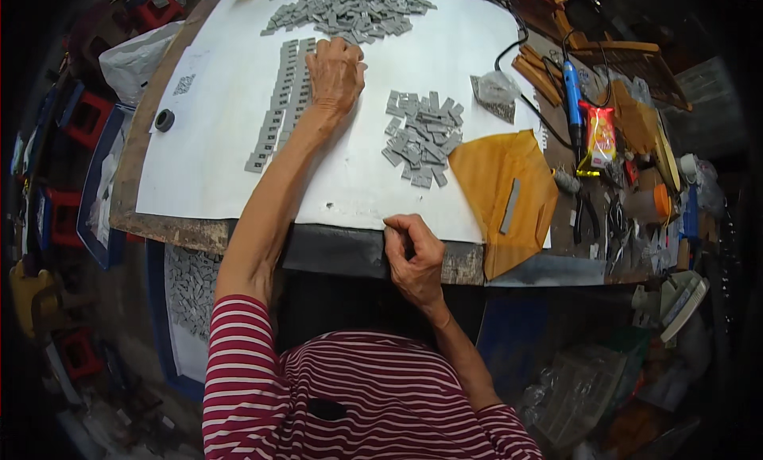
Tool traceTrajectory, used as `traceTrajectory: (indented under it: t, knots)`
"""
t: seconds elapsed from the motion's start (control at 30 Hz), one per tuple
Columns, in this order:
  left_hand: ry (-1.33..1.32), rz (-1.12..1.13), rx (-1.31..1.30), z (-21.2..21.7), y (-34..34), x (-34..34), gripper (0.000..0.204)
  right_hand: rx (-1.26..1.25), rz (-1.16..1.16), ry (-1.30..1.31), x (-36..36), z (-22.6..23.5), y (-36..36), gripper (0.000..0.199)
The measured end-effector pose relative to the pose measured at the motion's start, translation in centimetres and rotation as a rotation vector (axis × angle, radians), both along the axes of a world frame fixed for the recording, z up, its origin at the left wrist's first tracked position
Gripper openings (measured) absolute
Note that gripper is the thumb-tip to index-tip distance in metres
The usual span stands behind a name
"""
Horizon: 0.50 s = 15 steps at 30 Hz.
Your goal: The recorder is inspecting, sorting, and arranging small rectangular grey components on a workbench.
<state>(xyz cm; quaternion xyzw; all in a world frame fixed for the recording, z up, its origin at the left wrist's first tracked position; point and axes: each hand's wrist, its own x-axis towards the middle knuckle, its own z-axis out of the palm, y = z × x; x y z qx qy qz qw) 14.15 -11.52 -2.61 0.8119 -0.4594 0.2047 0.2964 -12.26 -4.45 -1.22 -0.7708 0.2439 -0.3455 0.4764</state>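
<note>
White paper sheet (pixel 238 102) covers most of the worktop (pixel 171 226); left hand (pixel 335 72) lies flat on it, fingers spread and holding nothing, fingertips at the top of the lined-up rows of grey pieces (pixel 278 102), just below the big grey pile (pixel 346 11) at the sheet's far edge. Right hand (pixel 413 257) sits at the sheet's near edge, fingers curled tight, whether it pinches anything I cannot tell; a smaller loose pile (pixel 421 138) lies on the sheet between both hands, brown envelope (pixel 509 194) at the sheet's right corner.
</note>
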Motion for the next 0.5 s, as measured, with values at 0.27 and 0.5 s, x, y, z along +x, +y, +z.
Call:
traceTrajectory:
  t: [0.27, 0.5]
  knots:
    - [0.169, -0.359, 0.014, 1.2, 1.4, -5.1, 0.007, -0.062, -0.01, -0.037, 0.1, -0.5, -0.1, 0.01]
    - [0.131, -0.325, 0.146, 0.1, 1.4, -5.9, 0.009, -0.039, -0.011, -0.011, -0.1, -0.4, 0.2, 0.009]
